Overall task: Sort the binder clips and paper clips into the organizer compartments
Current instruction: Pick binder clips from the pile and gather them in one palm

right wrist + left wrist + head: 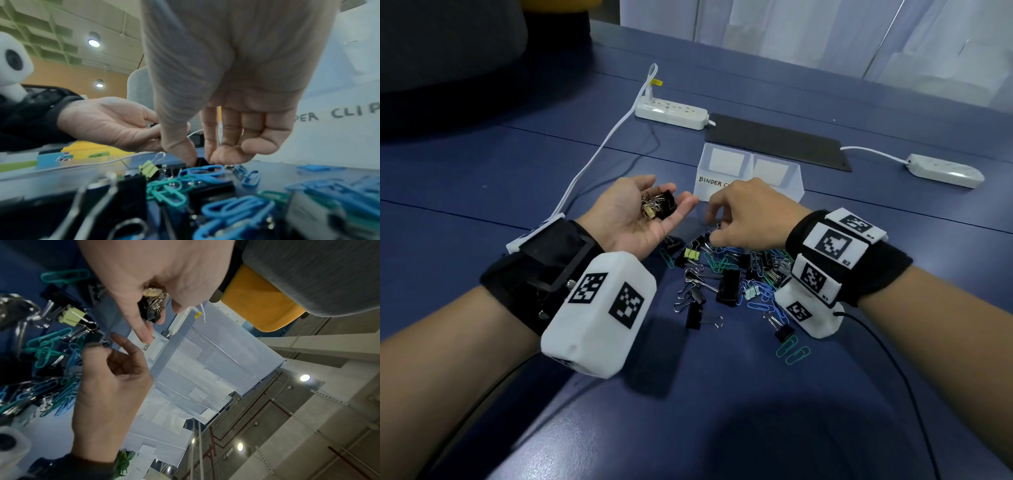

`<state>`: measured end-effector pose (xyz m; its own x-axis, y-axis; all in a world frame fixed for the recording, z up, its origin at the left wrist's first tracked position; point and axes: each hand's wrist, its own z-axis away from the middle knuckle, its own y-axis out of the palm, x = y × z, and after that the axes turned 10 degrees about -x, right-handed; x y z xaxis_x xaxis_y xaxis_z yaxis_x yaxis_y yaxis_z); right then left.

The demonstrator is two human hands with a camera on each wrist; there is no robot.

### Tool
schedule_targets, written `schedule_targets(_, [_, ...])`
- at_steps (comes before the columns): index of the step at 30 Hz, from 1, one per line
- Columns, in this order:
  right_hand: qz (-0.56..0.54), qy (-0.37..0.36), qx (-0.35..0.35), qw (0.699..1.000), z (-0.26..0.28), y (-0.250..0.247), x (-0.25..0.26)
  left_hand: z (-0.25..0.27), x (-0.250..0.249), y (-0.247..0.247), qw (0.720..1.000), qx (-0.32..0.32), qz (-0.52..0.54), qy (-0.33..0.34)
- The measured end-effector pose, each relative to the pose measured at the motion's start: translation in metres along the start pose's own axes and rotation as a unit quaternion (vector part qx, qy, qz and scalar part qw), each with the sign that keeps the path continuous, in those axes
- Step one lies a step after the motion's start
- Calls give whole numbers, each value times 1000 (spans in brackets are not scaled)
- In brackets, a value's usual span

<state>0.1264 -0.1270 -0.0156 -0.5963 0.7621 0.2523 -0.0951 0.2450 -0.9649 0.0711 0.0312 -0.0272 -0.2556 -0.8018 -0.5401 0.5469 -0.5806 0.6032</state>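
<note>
Right hand (751, 212) is down at the far edge of the pile, thumb and forefinger tips pinching a small black binder clip (202, 161) that sits on the bench (722, 411), the other fingers curled loosely alongside. Left hand (633, 214) is palm up just beside it, fingers cupped round a clutch of binder clips (659, 205), black ones and a yellowish one with silver handles. Below both hands lies the mixed pile (729, 277): black binder clips, a pale yellow binder clip (691, 254), blue and green paper clips tangled through them, and a few green paper clips (792, 349) lying apart at the near edge. Just beyond the hands stands the clear two-compartment organizer (750, 171), its left front labelled for binder clips, its right front for paper clips. Farther back, a white power strip (671, 113) and a dark mat (777, 142).
</note>
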Motion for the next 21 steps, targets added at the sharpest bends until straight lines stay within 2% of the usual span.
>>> schedule_targets(7, [-45,36,-12,998,5,-5,-5,1,5,-1,1000,1,-6,-10])
schedule_targets(10, [-85,59,-46,994,5,-7,-7,1,5,-1,1000,3,-8,-10])
schedule_targets(14, [-223,132,-103,960,2,-7,-8,1,7,-3,1000,1,-25,-11])
schedule_targets(17, [-335,144,-98,926,1,-3,4,0,12,-3,998,11,-51,-29])
schedule_targets(21, [-358,138,-72,921,-3,2,17,-1,20,-1,999,4,-39,-37])
